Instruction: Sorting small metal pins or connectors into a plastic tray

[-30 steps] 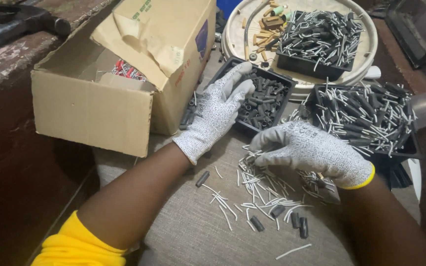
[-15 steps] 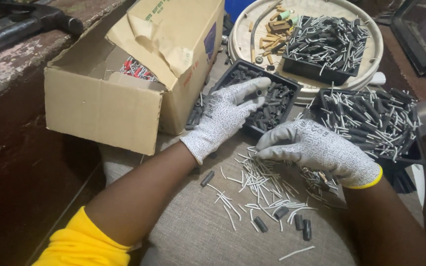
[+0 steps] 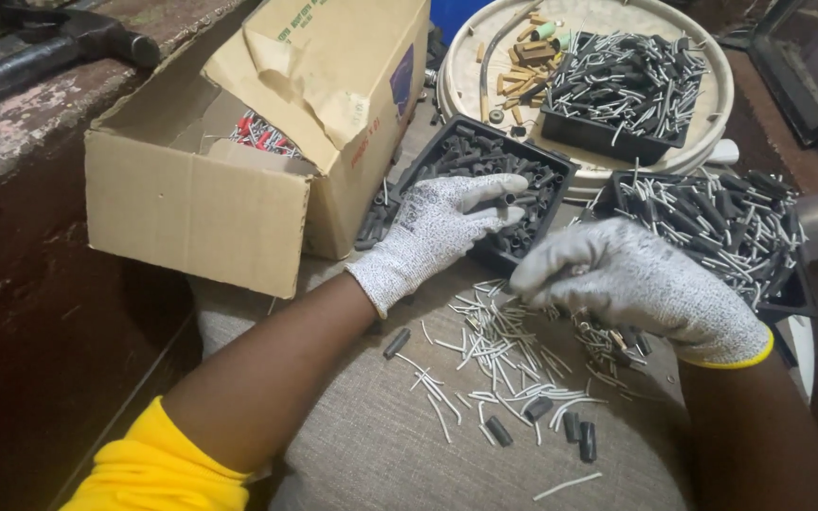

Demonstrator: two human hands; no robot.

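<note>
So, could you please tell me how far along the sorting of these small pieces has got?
Three black plastic trays already hold sorted pieces. The gloved left hand rests on the nearest tray; the gloved right hand picks at the loose pile. White pins and dark sleeves remain scattered on the grey cloth.

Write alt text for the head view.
Two gloved hands work over loose white pins on grey cloth: left hand reaches into a black tray of dark sleeves, right hand pinches small pieces. An open cardboard box sits left.

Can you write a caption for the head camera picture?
Gloved left hand over black tray, right hand over scattered pins.
</note>
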